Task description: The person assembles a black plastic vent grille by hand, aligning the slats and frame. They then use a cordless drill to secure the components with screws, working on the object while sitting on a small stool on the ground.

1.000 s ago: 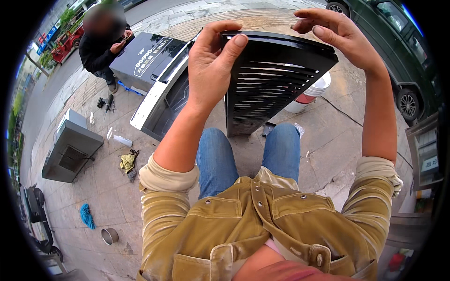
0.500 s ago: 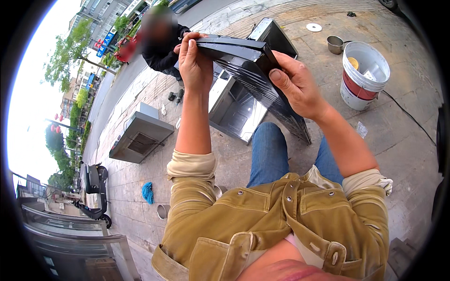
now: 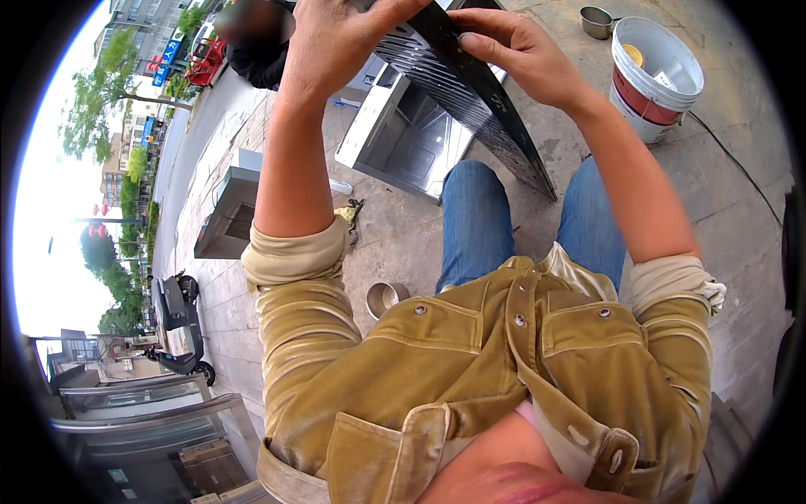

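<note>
one slotted panel (image 3: 480, 91), pavement (image 3: 697, 210), street (image 3: 206, 122)

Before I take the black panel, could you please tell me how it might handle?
The panel is probably stiff, as it shows no obvious sag. Its many slots suggest it may be fairly light for its size. Its shiny surface could be somewhat slippery.

I see a red-banded, round white plastic bucket (image 3: 646, 99) to my right, a dark grey scooter (image 3: 173, 304) leftward.
</note>
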A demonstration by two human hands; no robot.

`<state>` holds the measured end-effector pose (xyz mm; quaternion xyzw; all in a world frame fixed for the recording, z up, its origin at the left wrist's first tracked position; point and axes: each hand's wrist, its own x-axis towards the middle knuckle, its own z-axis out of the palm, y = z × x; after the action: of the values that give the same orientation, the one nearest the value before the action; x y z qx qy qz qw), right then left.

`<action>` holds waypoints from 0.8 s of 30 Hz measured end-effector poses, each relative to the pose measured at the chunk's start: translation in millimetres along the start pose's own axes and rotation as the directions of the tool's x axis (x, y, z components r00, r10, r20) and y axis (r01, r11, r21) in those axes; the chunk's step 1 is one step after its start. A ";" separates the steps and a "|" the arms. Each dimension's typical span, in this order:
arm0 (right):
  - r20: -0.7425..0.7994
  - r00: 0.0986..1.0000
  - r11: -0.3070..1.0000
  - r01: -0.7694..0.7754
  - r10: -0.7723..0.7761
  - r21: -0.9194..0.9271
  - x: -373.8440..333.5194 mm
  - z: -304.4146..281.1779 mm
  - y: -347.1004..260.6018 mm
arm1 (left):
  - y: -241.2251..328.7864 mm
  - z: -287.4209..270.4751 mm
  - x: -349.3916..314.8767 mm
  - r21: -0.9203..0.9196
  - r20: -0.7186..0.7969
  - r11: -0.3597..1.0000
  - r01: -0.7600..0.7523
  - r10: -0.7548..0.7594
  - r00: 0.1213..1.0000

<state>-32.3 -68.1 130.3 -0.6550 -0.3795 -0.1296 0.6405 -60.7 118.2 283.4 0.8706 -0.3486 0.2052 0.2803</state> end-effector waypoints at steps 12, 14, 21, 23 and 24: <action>-0.147 0.945 0.928 -0.244 0.293 0.281 -84.3 50.3 103.1 | -32.4 -13.8 30.0 -0.102 0.206 0.968 0.229 -0.205 0.957; -0.182 0.934 0.928 -0.253 0.308 0.274 -83.2 51.5 106.1 | -40.7 -13.4 33.2 -0.210 0.259 0.941 0.265 -0.207 0.943; -0.221 0.914 0.921 -0.277 0.341 0.274 -72.3 50.4 102.4 | -53.0 -8.2 45.6 -0.338 0.243 0.905 0.259 -0.181 0.953; -0.269 0.916 0.938 -0.229 0.298 0.260 -72.1 52.9 99.4 | -54.5 -9.1 49.9 -0.307 0.234 0.922 0.236 -0.167 0.958; -0.295 0.916 0.947 -0.202 0.274 0.252 -70.9 53.0 99.0 | -53.9 -10.6 52.9 -0.291 0.229 0.931 0.221 -0.157 0.961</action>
<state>-31.5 -31.2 2.8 -0.5925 -0.1973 -0.1147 0.7726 12.0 131.2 302.1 0.8609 -0.3175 0.0297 0.3965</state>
